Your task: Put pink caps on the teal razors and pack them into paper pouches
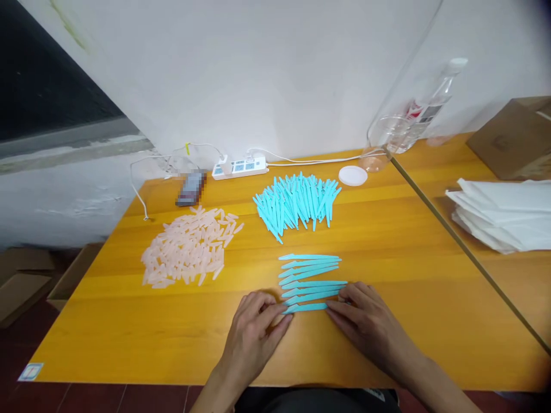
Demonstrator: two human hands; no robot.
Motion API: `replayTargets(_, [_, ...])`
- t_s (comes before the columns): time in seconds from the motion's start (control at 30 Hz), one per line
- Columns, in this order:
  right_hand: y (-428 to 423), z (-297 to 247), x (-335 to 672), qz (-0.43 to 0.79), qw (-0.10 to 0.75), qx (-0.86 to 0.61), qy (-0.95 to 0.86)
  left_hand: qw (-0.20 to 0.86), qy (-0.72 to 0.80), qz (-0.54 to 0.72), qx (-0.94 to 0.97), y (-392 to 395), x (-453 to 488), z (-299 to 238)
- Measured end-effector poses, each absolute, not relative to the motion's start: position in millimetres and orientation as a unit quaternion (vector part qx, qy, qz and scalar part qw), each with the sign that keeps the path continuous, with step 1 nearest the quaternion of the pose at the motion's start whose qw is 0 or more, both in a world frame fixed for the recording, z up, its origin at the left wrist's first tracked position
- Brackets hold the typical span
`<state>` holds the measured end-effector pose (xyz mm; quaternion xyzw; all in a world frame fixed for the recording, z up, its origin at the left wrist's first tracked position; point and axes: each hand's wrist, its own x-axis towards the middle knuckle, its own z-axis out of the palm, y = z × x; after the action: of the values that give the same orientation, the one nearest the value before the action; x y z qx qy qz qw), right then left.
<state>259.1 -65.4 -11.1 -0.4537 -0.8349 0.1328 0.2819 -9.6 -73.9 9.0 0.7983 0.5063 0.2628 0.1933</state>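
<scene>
A short column of turquoise eyebrow razors (313, 284) lies on the wooden table in front of me, laid roughly parallel with handles to the right. My left hand (253, 327) pinches the left, blade end of the nearest razor (307, 307). At its right end, the fingers of my right hand (370, 315) are closed on the same razor, with the ends of the razors just above it close by. Beyond the column is a large heap of the same turquoise razors (297, 201). Small pale pink plastic pieces (189, 246) are spread in a pile to the left.
Along the wall sit a phone (191, 187), a white power strip (240, 167) with cables, a round white lid (353, 175), a clear plastic jar (381, 140) and a water bottle (426, 112). White bags (503, 215) and a cardboard box (512, 137) are at right.
</scene>
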Motion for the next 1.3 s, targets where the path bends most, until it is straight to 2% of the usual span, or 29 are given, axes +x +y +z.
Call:
replayTargets(0.1, [-61.6, -11.4, 256.2, 0.132, 0.287, -0.457, -0.832, 0.162, 0.481, 0.261, 0.821, -48.8, -8.8, 12.4])
replayTargets(0.2, [-56.0, -11.9, 252.2, 0.089, 0.289, -0.471, -0.829, 0.115, 0.418, 0.195, 0.879, -15.9, -8.1, 15.0])
replayTargets(0.3, [-50.5, -10.4, 248.0, 0.046, 0.262, -0.488, -0.831, 0.09, 0.357, 0.109, 0.923, 7.3, -9.8, 14.1])
replayTargets(0.43, [-47.8, -7.5, 244.4, 0.054, 0.22, -0.514, -0.827, 0.079, 0.353, 0.06, 0.93, 16.6, -13.8, 7.9])
replayTargets(0.7, [-67.1, -14.4, 258.3, 0.063, 0.25, -0.518, -0.816, 0.093, 0.33, 0.065, 0.937, 0.9, -13.5, 12.7])
replayTargets(0.87, [-78.3, -21.8, 260.9, 0.065, 0.24, -0.521, -0.817, 0.114, 0.289, 0.049, 0.949, -10.5, -16.4, 12.9])
replayTargets(1.3, [-77.1, -21.6, 258.3, 0.058, 0.252, -0.524, -0.811, 0.111, 0.298, 0.077, 0.945, -9.2, -18.1, 13.2])
